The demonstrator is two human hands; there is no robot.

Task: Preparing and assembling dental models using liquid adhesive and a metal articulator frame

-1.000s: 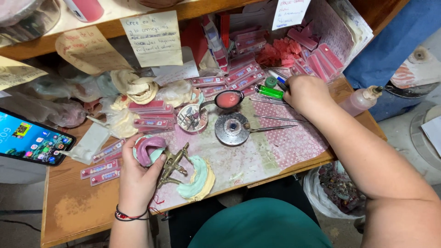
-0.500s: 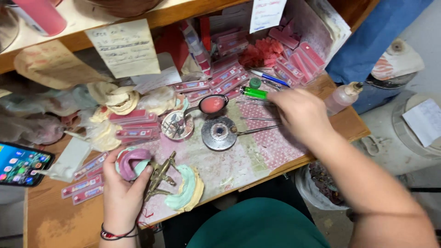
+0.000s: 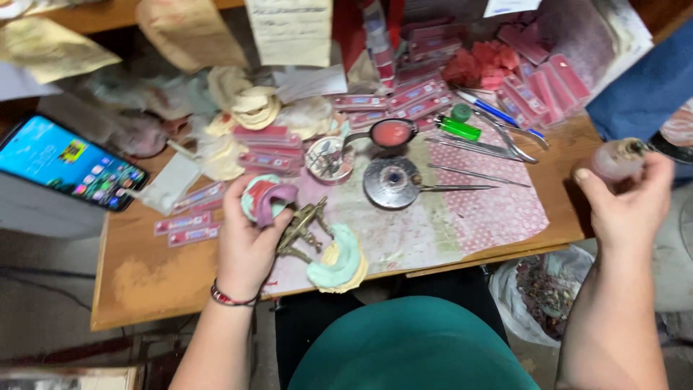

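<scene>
Left hand (image 3: 249, 242) clamped on pink-and-green dental cast (image 3: 266, 200) above table (image 3: 144, 278); right hand (image 3: 626, 206) gripping small pinkish bottle (image 3: 613, 160) at table edge.

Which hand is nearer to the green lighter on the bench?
Right. The right hand grips a small bottle at the bench's right edge, right of the green lighter. The left hand holds a pink and green dental cast, farther away to the lower left.
</scene>
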